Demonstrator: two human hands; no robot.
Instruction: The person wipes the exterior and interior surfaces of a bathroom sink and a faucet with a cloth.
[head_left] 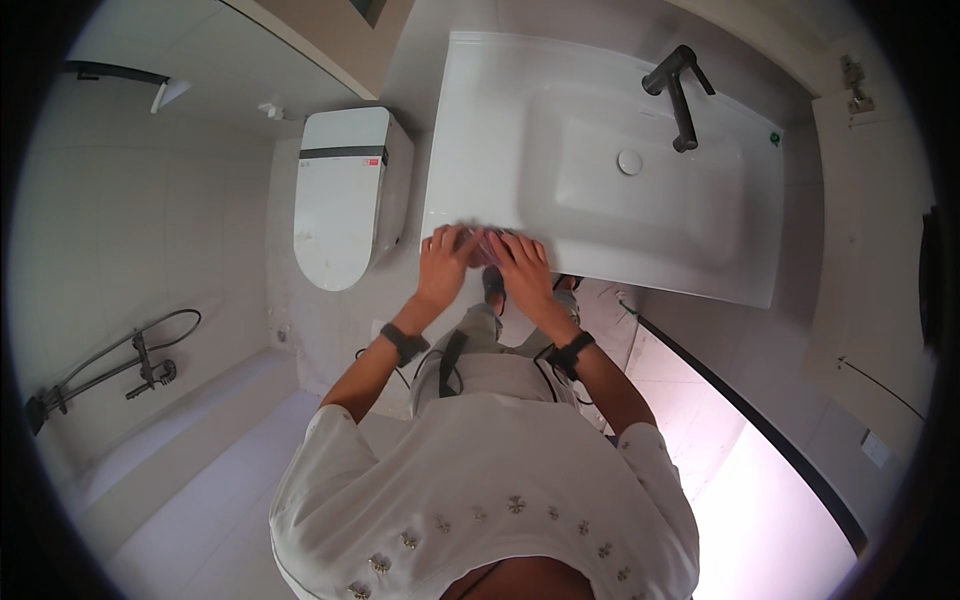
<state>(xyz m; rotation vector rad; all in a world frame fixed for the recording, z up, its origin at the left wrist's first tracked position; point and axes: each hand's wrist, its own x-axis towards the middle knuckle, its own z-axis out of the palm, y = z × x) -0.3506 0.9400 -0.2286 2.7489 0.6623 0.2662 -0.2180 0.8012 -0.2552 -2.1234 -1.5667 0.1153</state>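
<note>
At the front left edge of the white washbasin counter [482, 120], my left hand [443, 268] and my right hand [523, 268] are close together. Between them is a small pinkish, thin-looking thing [487, 247], gripped from both sides. Most of it is covered by my fingers, and its kind cannot be made out. The fingers of both hands are bent over it. Each wrist wears a dark band.
The basin [590, 190] with its round drain plug [629, 162] and dark tap [680, 95] lies to the right. A white toilet [340, 215] stands left of the counter. A shower set [145, 365] hangs on the far left wall. An open cabinet door [865, 270] is at the right.
</note>
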